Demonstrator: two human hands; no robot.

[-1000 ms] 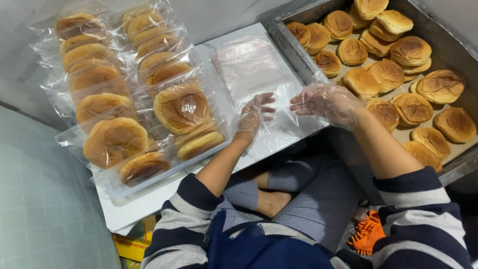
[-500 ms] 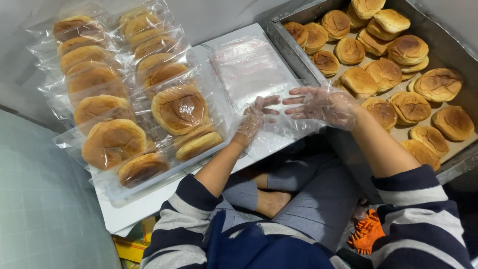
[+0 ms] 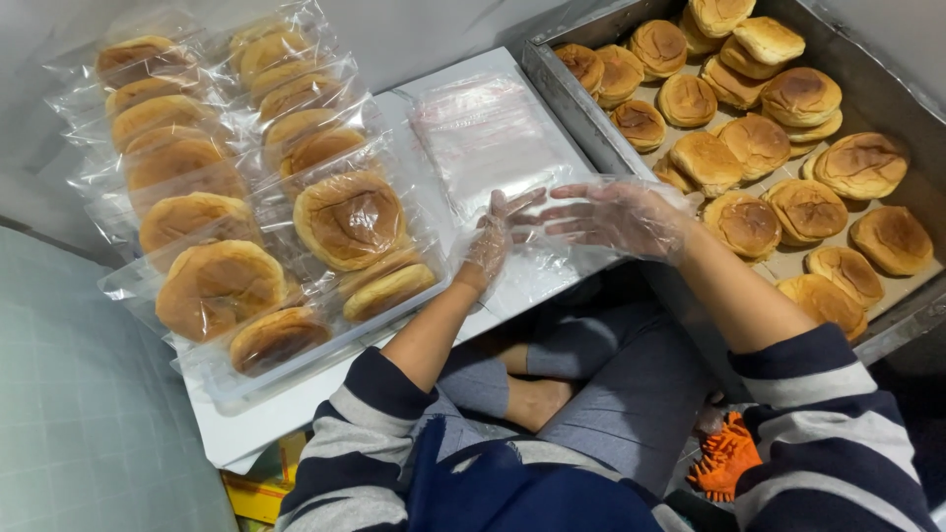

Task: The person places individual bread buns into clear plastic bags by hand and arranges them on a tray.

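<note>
Both gloved hands, left (image 3: 490, 239) and right (image 3: 613, 215), have fingers spread, clamped on nothing, hovering over a clear bag (image 3: 537, 268) at frame centre; the bag stack (image 3: 483, 133) lies just above, nearer the left hand

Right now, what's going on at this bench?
A seated person in thin plastic gloves works over a white board. The left hand and right hand meet at a clear plastic bag just below a stack of empty bags. Bagged buns are piled on the person's left; a metal tray on the right holds loose buns.
</note>
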